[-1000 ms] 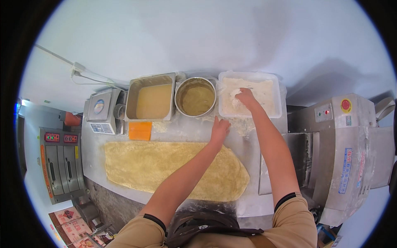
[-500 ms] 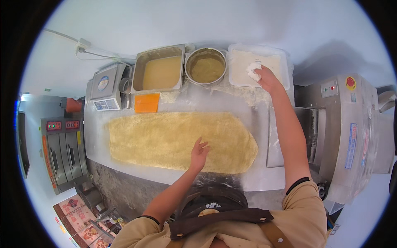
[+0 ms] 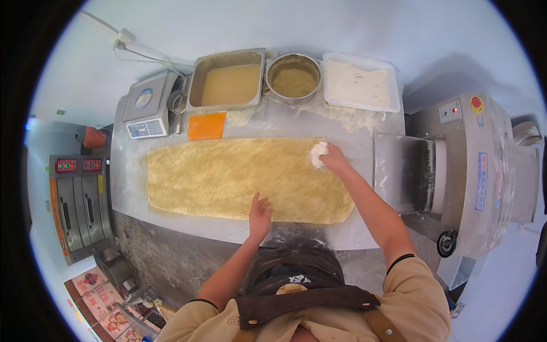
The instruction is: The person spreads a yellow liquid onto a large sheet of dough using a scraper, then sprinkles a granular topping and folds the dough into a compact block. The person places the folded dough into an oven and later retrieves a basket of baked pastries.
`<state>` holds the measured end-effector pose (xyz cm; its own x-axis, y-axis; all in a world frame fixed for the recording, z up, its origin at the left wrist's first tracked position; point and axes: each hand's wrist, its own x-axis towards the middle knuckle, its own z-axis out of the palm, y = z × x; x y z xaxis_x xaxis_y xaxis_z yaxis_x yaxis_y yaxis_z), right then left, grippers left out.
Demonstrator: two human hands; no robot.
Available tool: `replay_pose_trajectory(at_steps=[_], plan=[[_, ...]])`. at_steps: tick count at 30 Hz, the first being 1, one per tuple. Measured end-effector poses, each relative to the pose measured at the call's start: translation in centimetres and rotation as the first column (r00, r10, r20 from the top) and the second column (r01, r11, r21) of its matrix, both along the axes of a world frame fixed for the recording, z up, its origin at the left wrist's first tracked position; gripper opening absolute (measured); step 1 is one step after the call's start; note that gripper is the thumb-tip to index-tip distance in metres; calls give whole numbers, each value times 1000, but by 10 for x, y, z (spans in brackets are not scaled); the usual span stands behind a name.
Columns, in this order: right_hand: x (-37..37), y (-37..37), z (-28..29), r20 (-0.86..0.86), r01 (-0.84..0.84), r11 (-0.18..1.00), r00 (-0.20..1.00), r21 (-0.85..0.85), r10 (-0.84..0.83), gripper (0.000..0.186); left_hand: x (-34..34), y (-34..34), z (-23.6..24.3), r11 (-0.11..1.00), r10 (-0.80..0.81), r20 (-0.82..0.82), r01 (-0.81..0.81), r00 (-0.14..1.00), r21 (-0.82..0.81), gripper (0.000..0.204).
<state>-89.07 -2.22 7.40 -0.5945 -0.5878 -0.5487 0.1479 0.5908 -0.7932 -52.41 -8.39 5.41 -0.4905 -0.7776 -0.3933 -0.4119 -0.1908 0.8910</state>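
Observation:
A long sheet of yellowish dough lies spread on the steel table. My right hand grips a clump of white flour over the dough's back right part. My left hand, fingers apart and holding nothing, is over the dough's front middle. Behind the sheet stand a white tub of flour, a round steel pot with greenish-brown paste and a rectangular steel pan of yellowish liquid. An orange scraper lies in front of the pan.
A scale stands at the table's back left. A steel machine with red button is on the right. A double-door oven and orange bucket are at left, stacked boxes lower left.
My right hand has moved from inside the flour tub toward me, over the dough, carrying flour. My left hand has moved leftward and toward me from beside the pot.

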Motion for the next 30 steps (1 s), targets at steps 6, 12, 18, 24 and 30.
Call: replay_pose_trajectory(at_steps=[6, 12, 18, 24, 30], plan=[[-5, 15, 32, -186, -225, 970, 953, 86, 238, 52, 7, 18, 9, 998, -43, -7, 44, 999, 51, 80], [-106, 19, 58, -457, -298, 947, 831, 119, 318, 53, 19, 28, 34, 987, -150, 142, 157, 978, -39, 86], [-276, -55, 6, -724, -85, 990, 676, 109, 137, 66, 12, 33, 44, 980, -190, 183, 196, 965, -18, 83], [-259, -154, -68, -351, -149, 982, 919, 114, 180, 72, -11, 41, 53, 992, -123, 178, 126, 976, -7, 83], [-271, -182, -85, 273, 388, 914, 898, -120, -345, 40, -44, 42, 49, 986, -168, 160, 166, 973, 24, 82]])
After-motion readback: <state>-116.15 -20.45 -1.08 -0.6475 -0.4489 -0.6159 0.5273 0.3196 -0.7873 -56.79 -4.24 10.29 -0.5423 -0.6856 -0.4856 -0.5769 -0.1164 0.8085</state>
